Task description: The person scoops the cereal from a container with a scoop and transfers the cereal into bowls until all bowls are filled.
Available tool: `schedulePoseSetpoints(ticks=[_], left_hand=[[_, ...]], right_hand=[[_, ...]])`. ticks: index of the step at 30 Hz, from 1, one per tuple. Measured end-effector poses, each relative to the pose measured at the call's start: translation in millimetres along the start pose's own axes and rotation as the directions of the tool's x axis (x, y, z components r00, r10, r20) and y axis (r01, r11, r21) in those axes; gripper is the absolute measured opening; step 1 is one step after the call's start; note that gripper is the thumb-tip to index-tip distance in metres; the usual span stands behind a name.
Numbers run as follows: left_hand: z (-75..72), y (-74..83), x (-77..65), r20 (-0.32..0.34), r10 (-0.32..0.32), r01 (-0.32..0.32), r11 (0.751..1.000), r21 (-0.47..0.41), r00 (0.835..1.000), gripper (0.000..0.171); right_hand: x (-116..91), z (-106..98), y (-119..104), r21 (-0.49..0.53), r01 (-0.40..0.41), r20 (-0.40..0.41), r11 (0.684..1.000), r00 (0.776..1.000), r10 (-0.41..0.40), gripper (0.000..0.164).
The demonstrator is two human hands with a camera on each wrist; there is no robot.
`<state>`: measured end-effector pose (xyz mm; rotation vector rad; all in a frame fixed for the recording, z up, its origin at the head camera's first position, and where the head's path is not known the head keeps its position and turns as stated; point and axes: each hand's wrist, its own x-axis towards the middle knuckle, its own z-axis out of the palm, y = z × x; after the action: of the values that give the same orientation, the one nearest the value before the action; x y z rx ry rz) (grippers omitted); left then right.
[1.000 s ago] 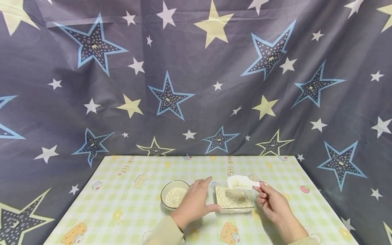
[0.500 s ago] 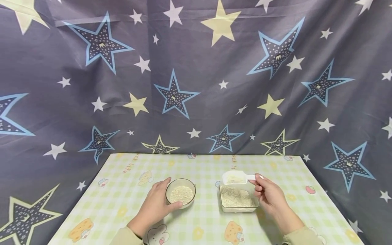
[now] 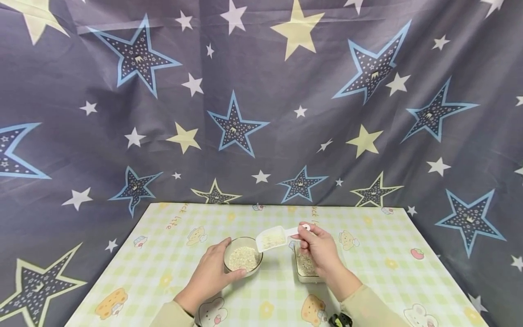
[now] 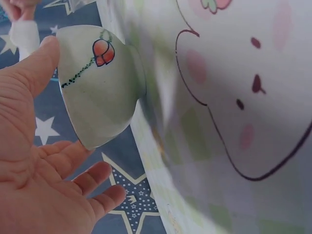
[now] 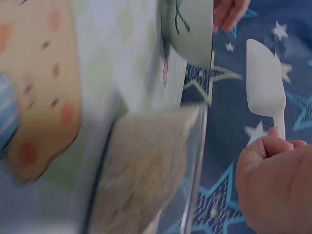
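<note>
My left hand (image 3: 207, 274) holds a small round bowl (image 4: 100, 107), its thumb at the near side of the rim and its fingers round the left side. A painted red motif shows on the bowl's pale outside, and pale oat-like flakes (image 3: 244, 260) lie inside. My right hand (image 3: 323, 255) pinches the handle of a white scoop (image 5: 265, 80) between thumb and fingers. The scoop carries some flakes and overlaps the bowl's right rim in the head view. Below my right hand stands a rectangular glass dish (image 3: 309, 279) of flakes, partly hidden by that hand.
Bowl and dish stand side by side on a table with a green checked cloth (image 3: 139, 272) printed with cartoon figures. Behind the table's far edge hangs a dark curtain (image 3: 261, 113) with stars. A black strap (image 3: 340, 320) shows at my right wrist.
My left hand has left the glass dish and taken hold of the bowl. My right hand has carried the scoop of flakes leftward from over the dish to the bowl's rim.
</note>
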<state>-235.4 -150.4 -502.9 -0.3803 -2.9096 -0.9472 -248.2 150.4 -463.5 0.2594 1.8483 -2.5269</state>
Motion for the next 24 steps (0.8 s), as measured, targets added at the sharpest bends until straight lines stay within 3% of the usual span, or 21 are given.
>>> schedulePoseSetpoints(ticks=[4,7,9,11,14,15,17,19,24], left_hand=[[1.6,-0.2,1.4,-0.006,-0.001,0.001,1.000,0.000,1.000,0.109],[2.8,0.2,2.5,-0.006,-0.001,0.001,1.000,-0.005,1.000,0.109],[3.7,0.6,3.1,-0.005,-0.001,0.001,1.000,-0.003,1.000,0.110],[4.6,1.0,3.4,-0.005,-0.001,0.001,1.000,-0.002,1.000,0.109],[5.5,1.4,3.4,-0.003,-0.003,0.003,1.000,0.001,1.000,0.109],[5.6,1.3,3.3,-0.001,-0.006,0.006,1.000,-0.002,1.000,0.109],[5.4,0.9,2.7,0.003,-0.015,0.015,1.000,-0.007,1.000,0.110],[4.4,0.5,1.9,0.004,-0.026,0.026,1.000,-0.011,1.000,0.111],[1.9,-1.2,0.1,0.001,-0.036,0.036,0.999,-0.014,0.999,0.111]], right_hand=[[-1,28,6,-0.124,0.107,0.023,0.986,0.994,-0.105,0.027],[-4,43,13,-0.272,0.235,0.076,0.933,0.972,-0.223,0.028],[-7,49,18,-0.381,0.351,0.132,0.855,0.936,-0.325,0.026],[-10,51,22,-0.462,0.466,0.195,0.754,0.883,-0.427,0.023],[-14,50,25,-0.517,0.586,0.257,0.623,0.801,-0.540,0.022],[-14,49,25,-0.520,0.609,0.268,0.599,0.782,-0.563,0.023],[-14,47,25,-0.516,0.638,0.274,0.572,0.756,-0.595,0.023],[-14,44,25,-0.509,0.649,0.271,0.565,0.744,-0.610,0.023],[-13,41,24,-0.478,0.641,0.252,0.600,0.755,-0.605,0.022]])
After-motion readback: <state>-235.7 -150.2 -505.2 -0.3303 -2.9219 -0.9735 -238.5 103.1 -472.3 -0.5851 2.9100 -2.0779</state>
